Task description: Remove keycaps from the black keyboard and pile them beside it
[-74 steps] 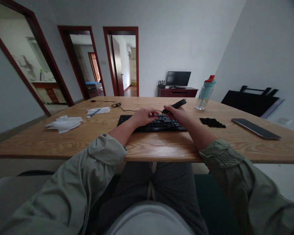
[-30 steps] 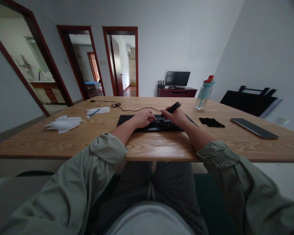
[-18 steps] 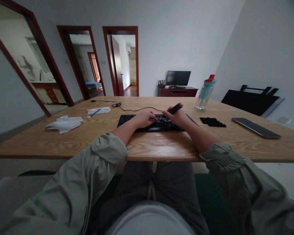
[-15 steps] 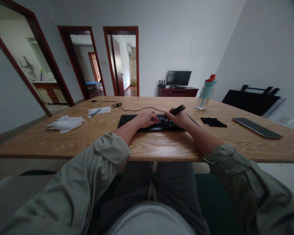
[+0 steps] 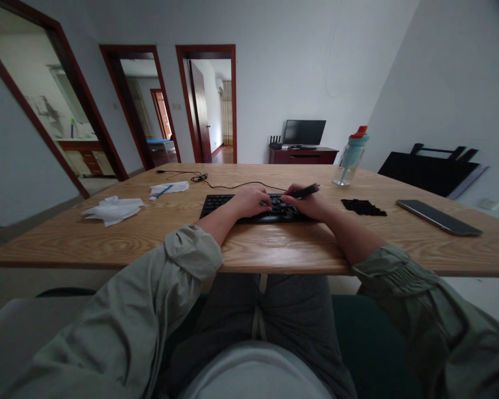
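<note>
A black keyboard (image 5: 216, 204) lies on the wooden table in front of me, partly covered by both hands. Over its middle, my left hand (image 5: 251, 202) rests with fingers bent and closed together; whatever they pinch, if anything, is too small to make out. My right hand (image 5: 310, 204) is closed around a black pen-like tool (image 5: 305, 191), whose thick rear end points up to the right. Its other end is hidden among the fingers over the keys. Just right of that hand lies a cluster of small black pieces (image 5: 363, 207), possibly keycaps.
On the wooden table (image 5: 149, 244), a phone (image 5: 438, 217) lies at the right and a water bottle (image 5: 351, 158) with a red lid stands behind. White tissues (image 5: 114, 210) and a blue stick-like item (image 5: 163, 192) lie at the left. A thin cable (image 5: 237, 185) runs along the back.
My right hand has shifted slightly right, and the black tool in it has tipped a little lower. My left hand has moved slightly right over the keys.
</note>
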